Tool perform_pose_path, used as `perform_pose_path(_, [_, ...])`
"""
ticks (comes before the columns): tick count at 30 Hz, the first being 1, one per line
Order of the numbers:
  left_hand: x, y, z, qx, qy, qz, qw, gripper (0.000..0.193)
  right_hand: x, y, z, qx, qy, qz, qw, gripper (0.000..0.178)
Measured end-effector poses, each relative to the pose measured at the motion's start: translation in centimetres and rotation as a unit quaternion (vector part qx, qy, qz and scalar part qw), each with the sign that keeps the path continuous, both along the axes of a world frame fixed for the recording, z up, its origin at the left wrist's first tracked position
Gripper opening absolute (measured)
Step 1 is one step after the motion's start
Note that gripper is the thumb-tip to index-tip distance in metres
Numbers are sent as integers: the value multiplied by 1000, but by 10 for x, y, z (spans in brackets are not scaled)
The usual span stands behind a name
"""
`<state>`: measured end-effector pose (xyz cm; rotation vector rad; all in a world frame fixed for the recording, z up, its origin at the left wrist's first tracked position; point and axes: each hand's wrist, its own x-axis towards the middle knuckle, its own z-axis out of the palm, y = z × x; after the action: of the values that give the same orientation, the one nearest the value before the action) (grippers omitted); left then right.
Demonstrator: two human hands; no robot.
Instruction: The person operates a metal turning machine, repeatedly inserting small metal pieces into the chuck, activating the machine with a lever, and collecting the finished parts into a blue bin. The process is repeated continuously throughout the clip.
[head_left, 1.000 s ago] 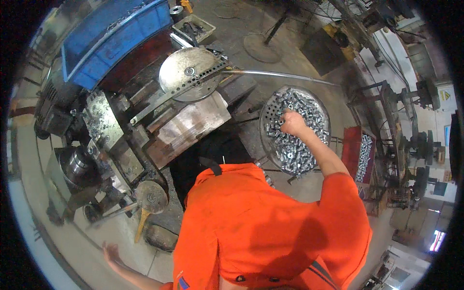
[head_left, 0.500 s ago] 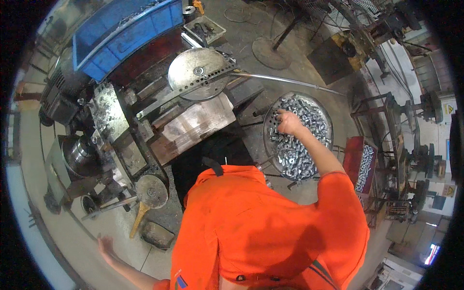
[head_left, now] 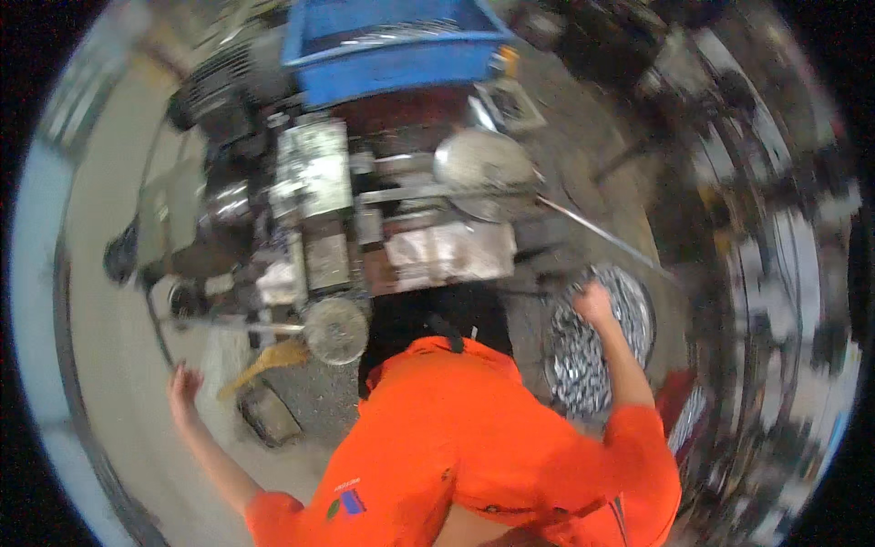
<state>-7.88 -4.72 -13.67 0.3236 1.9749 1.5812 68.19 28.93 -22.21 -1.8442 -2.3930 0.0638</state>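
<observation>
My right hand is over the far left part of a round metal pan heaped with small silvery metal pieces. Its fingers are bent together; blur hides what, if anything, they hold. Out to the left, my left hand hangs in the air with loosely curled fingers apart and nothing visible in it. Nearest to it are a yellow-handled brush and a small dark tray. In front of me stands a machine with a round metal disc and a flat plate.
A blue plastic crate with metal pieces sits behind the machine. A long metal rod slants out to the right above the pan. A round plate stands at the machine's near left. A red bin is beyond the pan.
The whole view has swung, so the machine sits squarer and farther right. My right hand stays over the pan, its fingers now more bunched. My left hand has risen, its fingers more curled.
</observation>
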Motion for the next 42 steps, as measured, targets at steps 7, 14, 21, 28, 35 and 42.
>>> perform_pose_path(7, [-4, -11, 1, -18, -4, -29, 999, 44, -81, 25, 153, -258, 626, 32, 735, 18])
perform_pose_path(14, [6, -4, 12, -10, 13, -8, 1000, 37, -330, 64, 174, -345, 452, 393, 722, 36])
perform_pose_path(21, [-1, -7, 8, -23, 38, -17, 999, 37, -500, 63, 212, 0, 187, 576, 796, 29])
perform_pose_path(28, [0, -4, 9, -13, 27, -23, 999, 36, -548, 70, 176, -39, 83, 536, 839, 20])
perform_pose_path(35, [-7, -12, -1, -23, 51, -18, 998, 38, -559, 66, 171, -92, 120, 508, 848, 24])
perform_pose_path(42, [62, -28, 51, -448, 378, -43, 809, 35, -566, 68, 185, -105, 181, 465, 860, 24])
